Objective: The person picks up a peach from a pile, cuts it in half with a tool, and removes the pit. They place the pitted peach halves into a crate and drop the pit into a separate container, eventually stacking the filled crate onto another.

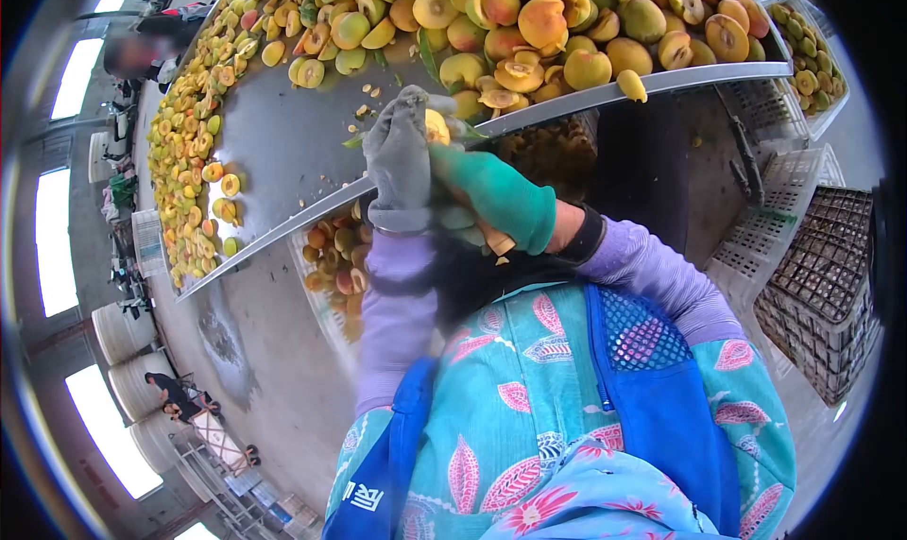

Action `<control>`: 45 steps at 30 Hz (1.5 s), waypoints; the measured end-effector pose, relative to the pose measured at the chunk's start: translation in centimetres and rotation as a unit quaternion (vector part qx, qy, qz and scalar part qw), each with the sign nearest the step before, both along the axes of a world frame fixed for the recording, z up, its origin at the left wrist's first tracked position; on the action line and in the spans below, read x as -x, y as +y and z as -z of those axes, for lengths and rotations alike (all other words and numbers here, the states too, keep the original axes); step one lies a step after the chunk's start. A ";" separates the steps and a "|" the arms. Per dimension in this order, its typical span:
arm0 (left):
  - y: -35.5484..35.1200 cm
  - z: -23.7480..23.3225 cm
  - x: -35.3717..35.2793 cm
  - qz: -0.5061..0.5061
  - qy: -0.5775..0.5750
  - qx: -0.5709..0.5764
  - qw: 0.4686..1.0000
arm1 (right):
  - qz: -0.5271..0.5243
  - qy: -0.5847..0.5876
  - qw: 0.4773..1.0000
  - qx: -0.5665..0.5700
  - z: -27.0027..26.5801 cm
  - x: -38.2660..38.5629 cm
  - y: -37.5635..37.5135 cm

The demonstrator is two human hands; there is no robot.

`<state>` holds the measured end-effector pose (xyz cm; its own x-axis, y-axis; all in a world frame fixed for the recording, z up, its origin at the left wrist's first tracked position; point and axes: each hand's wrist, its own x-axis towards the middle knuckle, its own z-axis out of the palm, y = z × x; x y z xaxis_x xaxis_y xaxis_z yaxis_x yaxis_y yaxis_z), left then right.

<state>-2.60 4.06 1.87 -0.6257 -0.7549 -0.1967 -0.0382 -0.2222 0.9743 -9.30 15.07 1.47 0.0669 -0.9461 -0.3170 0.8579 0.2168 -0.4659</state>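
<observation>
My left hand (399, 148), in a grey glove, is closed around a yellow peach (436, 127) at the near edge of the metal table (283, 124). My right hand (501, 195), in a green glove, is pressed up against the fruit from the right. Out of the bottom of that fist sticks the light wooden handle of a tool (498, 242); its working end is hidden by the hands. Small loose bits and a few green leaves lie on the metal just beyond my left hand.
Whole and halved peaches (543, 20) are heaped at the back and right of the table, with more halves (184, 162) along its left. Under the edge stands a crate of fruit (338, 257). Plastic crates (817, 285) stack at right. Other people (175, 396) are farther off.
</observation>
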 end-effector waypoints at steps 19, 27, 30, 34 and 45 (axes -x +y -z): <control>-12.8 -1.0 -4.2 -0.046 -0.135 -0.161 0.977 | -0.090 -0.069 0.992 -0.053 3.3 2.5 1.7; -19.7 6.4 7.4 0.111 -0.517 0.440 0.726 | 0.113 0.275 0.954 -0.047 1.9 5.0 0.6; -16.8 4.5 2.0 0.156 -0.286 0.412 0.851 | 0.187 0.530 0.827 0.007 2.0 5.3 -2.7; -8.9 -0.5 0.3 0.019 0.125 -0.051 0.991 | 0.129 0.621 0.773 0.035 1.9 3.5 -5.9; -2.2 -1.9 -0.4 0.014 0.185 0.020 0.982 | 0.116 0.627 0.770 0.014 0.7 1.9 -2.7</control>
<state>-2.18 1.90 3.74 -0.6696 -0.7386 0.0781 0.3142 -0.1864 0.9309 -11.18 12.36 0.73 -0.4465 -0.8944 0.0264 -0.2567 0.0998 -0.9613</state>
